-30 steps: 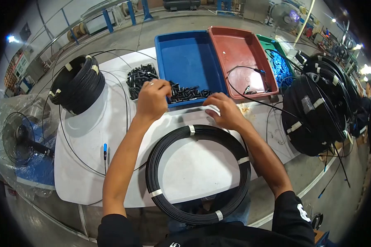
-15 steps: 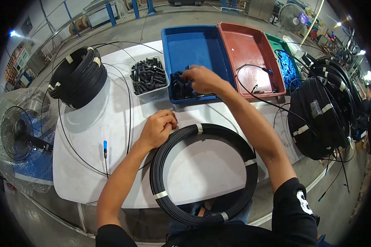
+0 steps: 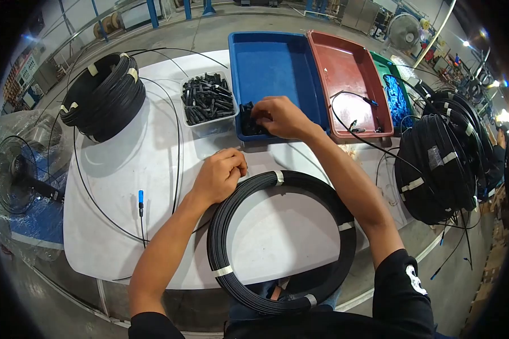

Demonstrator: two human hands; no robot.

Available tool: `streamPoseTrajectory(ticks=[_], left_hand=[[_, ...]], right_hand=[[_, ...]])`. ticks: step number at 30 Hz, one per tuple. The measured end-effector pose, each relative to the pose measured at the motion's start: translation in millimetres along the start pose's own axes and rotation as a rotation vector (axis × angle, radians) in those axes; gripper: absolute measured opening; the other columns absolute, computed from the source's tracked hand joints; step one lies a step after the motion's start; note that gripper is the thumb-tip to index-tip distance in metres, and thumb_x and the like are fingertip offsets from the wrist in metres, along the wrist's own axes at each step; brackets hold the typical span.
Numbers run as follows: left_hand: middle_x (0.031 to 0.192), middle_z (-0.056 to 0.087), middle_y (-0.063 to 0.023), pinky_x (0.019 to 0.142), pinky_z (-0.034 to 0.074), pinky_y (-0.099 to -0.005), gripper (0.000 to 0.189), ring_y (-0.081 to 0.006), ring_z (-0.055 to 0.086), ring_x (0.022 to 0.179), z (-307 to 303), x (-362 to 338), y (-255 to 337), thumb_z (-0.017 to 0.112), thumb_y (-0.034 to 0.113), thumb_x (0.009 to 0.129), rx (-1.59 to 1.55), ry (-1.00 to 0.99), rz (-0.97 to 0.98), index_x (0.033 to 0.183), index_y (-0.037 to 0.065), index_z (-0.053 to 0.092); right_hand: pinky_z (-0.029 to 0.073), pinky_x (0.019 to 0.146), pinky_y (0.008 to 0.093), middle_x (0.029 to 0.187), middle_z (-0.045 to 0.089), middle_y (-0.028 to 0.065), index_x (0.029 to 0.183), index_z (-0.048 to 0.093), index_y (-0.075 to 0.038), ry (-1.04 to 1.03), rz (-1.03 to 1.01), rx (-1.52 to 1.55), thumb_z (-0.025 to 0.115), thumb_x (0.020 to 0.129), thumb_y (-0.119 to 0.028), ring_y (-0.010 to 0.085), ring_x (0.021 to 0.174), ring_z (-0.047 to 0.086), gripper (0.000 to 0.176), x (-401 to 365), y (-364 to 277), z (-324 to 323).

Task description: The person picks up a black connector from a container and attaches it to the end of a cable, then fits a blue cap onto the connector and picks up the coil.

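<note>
A grey workshop floor [image 3: 220, 40] spreads behind a white table [image 3: 110, 198] with rounded corners. A flat ring-shaped coil of black cable [image 3: 218, 234], bound with white tape, lies in front of the person, its lower arc reaching past the table's near edge. The left hand [image 3: 221, 175] sits just beside the coil's upper-left rim with fingers curled inward; whether they hold anything cannot be told. The right hand [image 3: 281, 117] reaches over the near wall of a rectangular blue plastic tray [image 3: 277, 62], fingers bent down among small black connectors [image 3: 246, 120] in its near-left corner; whether one is pinched cannot be seen. The right forearm crosses above the coil's upper-right side.

Left of the tray, just beside it, stands a translucent plastic tub [image 3: 212, 127] heaped with black tubular pieces [image 3: 208, 99]. A red plastic tray [image 3: 350, 70] adjoins the blue one on the right, leaving little sideways room. More white tabletop shows leftward, between the left forearm and a tall black cable coil [image 3: 107, 101], where a blue-tipped cable end [image 3: 141, 199] lies.
</note>
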State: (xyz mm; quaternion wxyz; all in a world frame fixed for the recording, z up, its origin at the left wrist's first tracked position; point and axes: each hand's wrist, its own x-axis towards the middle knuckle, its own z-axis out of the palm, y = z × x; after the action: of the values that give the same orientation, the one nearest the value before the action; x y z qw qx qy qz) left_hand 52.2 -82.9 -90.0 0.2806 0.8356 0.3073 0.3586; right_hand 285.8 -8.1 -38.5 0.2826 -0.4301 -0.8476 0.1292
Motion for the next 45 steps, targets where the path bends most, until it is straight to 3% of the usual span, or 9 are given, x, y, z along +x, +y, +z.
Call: streamPoseTrajectory(ticks=[9,15,18,23,25,30,33,35,45], left_hand=[[0.087,0.064,-0.0144,0.071,0.053,-0.0349,0.015,-0.0284,0.065,0.078,-0.6,-0.2,1.5,0.049,-0.007,0.075,0.044,0.003,0.01,0.078,-0.004,0.063],[0.085,0.065,-0.0141,0.074,0.052,-0.0383,0.012,-0.0322,0.063,0.082,-2.3,-1.6,8.0,0.053,-0.003,0.078,-0.001,0.033,-0.024,0.08,-0.002,0.065],[0.086,0.063,-0.015,0.074,0.053,-0.0367,0.013,-0.03,0.065,0.081,-1.5,1.1,17.7,0.052,-0.006,0.076,0.145,0.222,0.076,0.082,-0.004,0.063],[0.078,0.06,-0.0138,0.069,0.048,-0.0413,0.009,-0.033,0.058,0.075,-20.7,32.3,29.8,0.052,-0.004,0.071,0.442,0.112,0.207,0.074,0.001,0.059],[0.069,0.058,-0.0102,0.065,0.046,-0.0413,0.003,-0.0318,0.056,0.071,-19.2,53.6,25.8,0.055,0.002,0.064,0.521,0.084,0.283,0.066,0.004,0.056],[0.067,0.06,-0.0075,0.066,0.046,-0.0391,0.003,-0.028,0.058,0.07,-30.4,104.0,32.4,0.058,0.011,0.057,0.738,0.075,0.447,0.059,0.008,0.059],[0.07,0.063,-0.0072,0.069,0.047,-0.0393,0.006,-0.0277,0.059,0.073,-44.7,126.8,24.6,0.059,0.011,0.058,0.764,0.029,0.411,0.061,0.008,0.062],[0.073,0.066,-0.0069,0.072,0.047,-0.0391,0.009,-0.027,0.059,0.075,-50.9,137.2,22.9,0.06,0.01,0.059,0.767,0.039,0.347,0.065,0.008,0.066],[0.074,0.066,-0.0048,0.07,0.044,-0.0383,0.011,-0.0252,0.057,0.075,-41.8,156.4,17.8,0.061,0.009,0.057,0.915,-0.233,0.323,0.067,0.007,0.065]], right_hand=[[0.053,0.082,0.0423,0.101,0.067,0.0127,0.095,0.075,-0.007,-0.224,0.114,-0.363,0.066,0.078,-0.006,0.0337,0.093,0.066,0.019,9.9,-18.9,-11.3],[0.052,0.078,0.0426,0.095,0.067,0.0125,0.098,0.072,-0.008,0.08,0.168,-0.224,0.067,0.082,-0.011,0.033,0.089,0.065,0.017,-15.6,-22.8,-31.0],[0.052,0.077,0.043,0.09,0.068,0.0139,0.098,0.069,-0.005,0.003,0.238,-0.264,0.068,0.084,-0.016,0.034,0.085,0.067,0.018,-59.3,-31.0,-55.5],[0.052,0.073,0.0388,0.088,0.069,0.0164,0.098,0.066,0.0,-0.173,0.443,-0.217,0.069,0.086,-0.016,0.0305,0.076,0.068,0.02,-138.7,-29.4,-71.2],[0.052,0.071,0.0375,0.091,0.07,0.0177,0.103,0.062,0.003,0.11,0.506,-0.101,0.07,0.087,-0.013,0.0273,0.077,0.069,0.024,-149.0,-25.4,-64.4],[0.052,0.069,0.0381,0.093,0.07,0.0179,0.114,0.057,0.003,0.284,0.526,0.073,0.067,0.089,-0.007,0.0258,0.076,0.069,0.029,-152.8,-28.0,-35.8],[0.052,0.068,0.0376,0.091,0.069,0.0174,0.113,0.058,0.002,0.276,0.512,0.1,0.067,0.089,-0.007,0.0259,0.075,0.068,0.027,-158.1,-25.8,-22.3],[0.049,0.077,0.0437,0.093,0.067,0.0196,0.109,0.059,0.001,0.306,0.485,0.133,0.067,0.087,-0.011,0.0373,0.086,0.065,0.026,-160.5,-27.4,-20.1],[0.05,0.078,0.0483,0.099,0.064,0.0177,0.104,0.061,-0.001,0.271,0.412,0.005,0.062,0.091,-0.016,0.04,0.091,0.063,0.02,-167.0,-31.4,-26.4]])
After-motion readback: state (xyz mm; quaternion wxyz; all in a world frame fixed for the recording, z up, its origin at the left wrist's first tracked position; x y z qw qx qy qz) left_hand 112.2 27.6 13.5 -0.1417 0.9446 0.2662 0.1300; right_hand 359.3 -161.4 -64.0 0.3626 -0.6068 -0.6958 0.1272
